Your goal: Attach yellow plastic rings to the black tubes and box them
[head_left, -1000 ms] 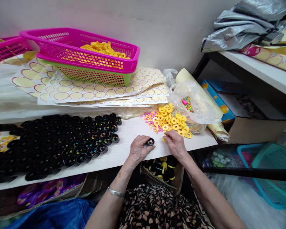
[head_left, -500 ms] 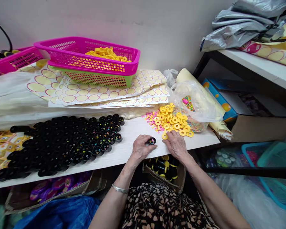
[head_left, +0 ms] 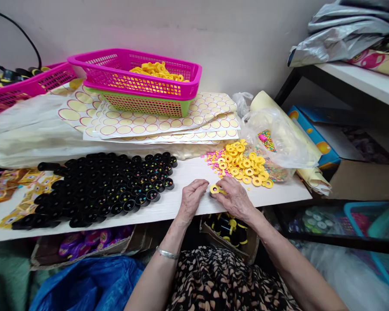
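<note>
My right hand (head_left: 235, 196) holds a yellow ring cap (head_left: 215, 188) by its side tab, over the top of a short black cup that stands on the white table. The ring hides most of this cup; a dark spot with pink shows through its hole. Just left of it, my left hand (head_left: 193, 196) has its thumb and fingers drawn together, apart from the cup, with nothing visible in them. Loose yellow ring caps (head_left: 246, 166) lie in a pile beyond my right hand, with small pink beads (head_left: 215, 159) beside them. Many black cups (head_left: 116, 188), several with coloured beads inside, stand left.
A pink basket (head_left: 178, 87) of yellow parts sits in a green basket (head_left: 149, 106) on sticker sheets (head_left: 129, 129). A clear bag (head_left: 288, 142) of beads lies right. Below the table edge are a carton (head_left: 251, 246) of black-and-yellow pieces and a blue bag (head_left: 87, 280).
My right hand has brought a yellow ring cap from the pile onto the black cup. My left hand has let go of the cup. The view has shifted slightly left.
</note>
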The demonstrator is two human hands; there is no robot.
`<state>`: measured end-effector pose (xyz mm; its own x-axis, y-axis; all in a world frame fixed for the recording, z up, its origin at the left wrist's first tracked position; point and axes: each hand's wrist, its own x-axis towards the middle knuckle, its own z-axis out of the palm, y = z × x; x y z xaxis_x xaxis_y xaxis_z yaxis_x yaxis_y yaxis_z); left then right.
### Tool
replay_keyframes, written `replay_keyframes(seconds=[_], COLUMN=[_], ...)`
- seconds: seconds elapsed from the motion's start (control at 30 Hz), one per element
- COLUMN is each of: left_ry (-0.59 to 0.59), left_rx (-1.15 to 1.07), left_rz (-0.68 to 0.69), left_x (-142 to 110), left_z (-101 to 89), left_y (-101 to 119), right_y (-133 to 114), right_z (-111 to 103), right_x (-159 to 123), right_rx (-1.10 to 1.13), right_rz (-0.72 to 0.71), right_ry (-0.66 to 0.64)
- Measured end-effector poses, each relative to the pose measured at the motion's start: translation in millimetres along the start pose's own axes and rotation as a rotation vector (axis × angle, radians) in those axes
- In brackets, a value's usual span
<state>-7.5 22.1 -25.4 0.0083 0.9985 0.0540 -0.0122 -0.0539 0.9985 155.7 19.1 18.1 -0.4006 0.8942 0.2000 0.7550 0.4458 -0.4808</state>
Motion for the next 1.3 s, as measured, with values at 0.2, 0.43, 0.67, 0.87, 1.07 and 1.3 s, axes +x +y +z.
replay_keyframes(seconds=[0.2,0.43,0.67,0.87,1.07,1.3], left_ry=[-0.051,-0.012,0.104,0.168,0.109,0.048], left_rx=[0.066,0.128,0.046,-0.063,-0.093,-0.217], left_rz=[-0.118,-0.143,-0.229,-0.366,-0.376,-0.496], left_x=[2,1,-3,-4,-3,7], left_z=[17.3,25.0,33.6,40.6,37.9,30.6], left_y=[5,3,7,4,5,13], right_y=[3,4,-4,-6,-4,8], right_z=[2,19,48,46,43,34], right_x=[-2,-6,-6,-3,-3,-5], right_rx=[0.090,0.693,1.196,1.212,1.285,1.404], right_rz=[0.031,0.274,0.664,0.728,0.688,0.659], right_ry=[-0.004,0.076,0.183,0.179,0.168,-0.016])
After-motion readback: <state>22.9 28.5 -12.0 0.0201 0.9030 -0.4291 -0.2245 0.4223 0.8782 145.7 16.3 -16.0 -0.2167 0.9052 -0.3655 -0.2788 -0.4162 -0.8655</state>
